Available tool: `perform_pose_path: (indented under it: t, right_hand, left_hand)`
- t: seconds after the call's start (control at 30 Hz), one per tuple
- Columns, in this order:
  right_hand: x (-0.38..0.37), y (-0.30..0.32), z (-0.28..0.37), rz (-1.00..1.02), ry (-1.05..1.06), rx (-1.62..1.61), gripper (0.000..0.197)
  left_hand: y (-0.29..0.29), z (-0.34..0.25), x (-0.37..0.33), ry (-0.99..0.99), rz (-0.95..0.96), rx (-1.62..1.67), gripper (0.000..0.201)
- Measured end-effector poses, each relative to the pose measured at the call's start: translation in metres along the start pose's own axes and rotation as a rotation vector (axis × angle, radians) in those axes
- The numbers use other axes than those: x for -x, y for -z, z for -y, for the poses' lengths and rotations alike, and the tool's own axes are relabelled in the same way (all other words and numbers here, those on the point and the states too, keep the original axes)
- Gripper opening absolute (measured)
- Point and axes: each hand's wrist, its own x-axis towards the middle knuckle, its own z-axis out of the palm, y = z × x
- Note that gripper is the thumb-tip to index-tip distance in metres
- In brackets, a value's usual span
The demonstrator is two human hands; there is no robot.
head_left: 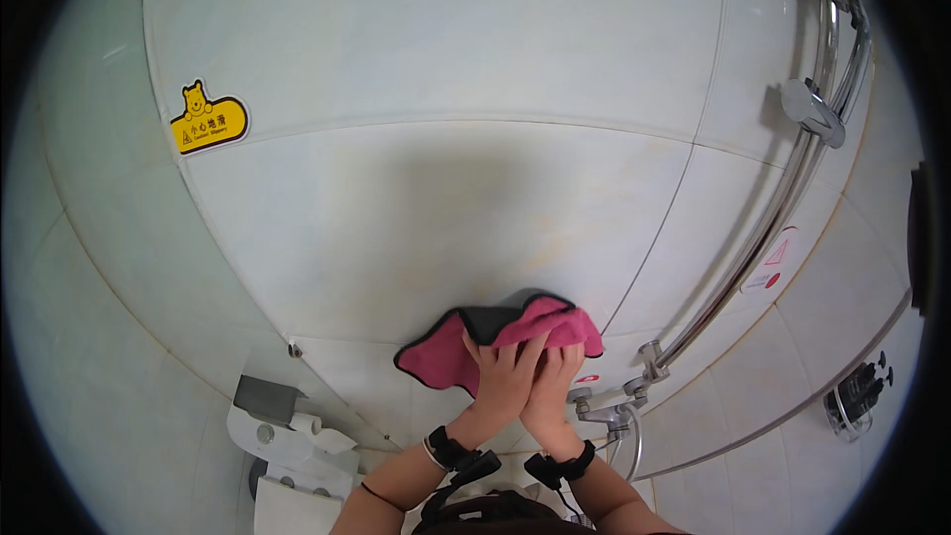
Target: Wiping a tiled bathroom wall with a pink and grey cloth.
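Against the pale tiled wall (456,238), low in the middle of the view, lies a crumpled pink cleaning cloth (439,353) with a dark grey back and black edging. My left hand (503,376) grips it, fingers bent over the bunched fabric. Right beside it, touching it, my right hand (551,391) holds the cloth's right part, with its fingertips partly sunk in the folds. Both wrists wear black straps with small devices and cables.
On the right, a chrome shower rail (733,272) runs up the wall from a mixer tap (609,416) close to my right hand. Black pump bottles (857,394) stand in a rack farther right. A white toilet (297,505) and paper roll (322,434) are at lower left; a yellow sticker (210,125) is above.
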Motion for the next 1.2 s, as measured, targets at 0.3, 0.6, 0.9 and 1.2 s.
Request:
perform_pose_path:
  t: [0.3, 0.6, 0.9, 1.2]
  right_hand:
    - [0.071, -0.002, -0.019, 0.216, -0.116, -0.016, 0.063]
    - [-0.012, 0.038, -0.016, -0.039, -0.134, 0.047, 0.07]
    - [0.075, 0.016, -0.049, 0.188, -0.424, -0.179, 0.07]
    - [-0.038, 0.059, -0.033, -0.212, -0.253, -0.007, 0.073]
  left_hand:
    - [-0.02, 0.0, 0.071, 0.077, 0.255, 0.025, 0.05]
    - [-0.031, -0.031, -0.024, -0.273, 0.116, -0.094, 0.049]
    - [-0.053, -0.026, 0.046, -0.205, 0.301, -0.054, 0.044]
    - [-0.026, -0.077, -0.083, -0.323, 0.062, 0.089, 0.046]
